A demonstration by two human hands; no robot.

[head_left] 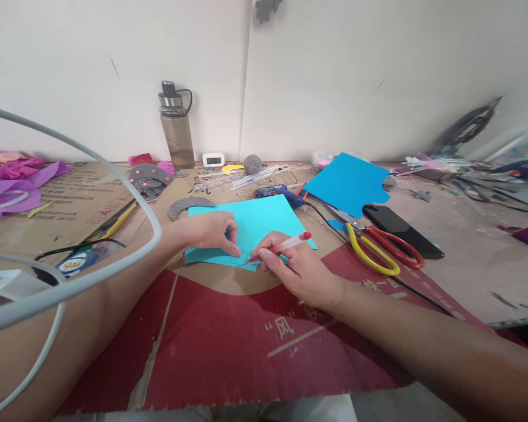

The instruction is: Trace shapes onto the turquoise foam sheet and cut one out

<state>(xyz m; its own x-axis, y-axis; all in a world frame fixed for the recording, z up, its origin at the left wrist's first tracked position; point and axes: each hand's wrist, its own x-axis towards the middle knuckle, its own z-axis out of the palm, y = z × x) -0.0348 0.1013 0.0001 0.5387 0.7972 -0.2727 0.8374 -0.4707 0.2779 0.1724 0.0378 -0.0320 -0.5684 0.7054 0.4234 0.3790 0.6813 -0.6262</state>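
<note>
A light blue sheet lies on the cardboard in front of me. My right hand grips a pen with a whitish barrel and red ends, its tip at the sheet's near edge. Coming in from the left, my left hand rests on the sheet, its fingers bent and the thumb set apart from them. The thumb tip touches the paper beside a small light blue patch whose outline I cannot make out clearly. A grey crescent-shaped piece lies partly behind my left wrist.
Yellow-and-red-handled scissors, a black phone and a darker blue sheet lie to the right. Behind are a blue glue gun, a bottle and a small clock. A pale cable loops across the left foreground.
</note>
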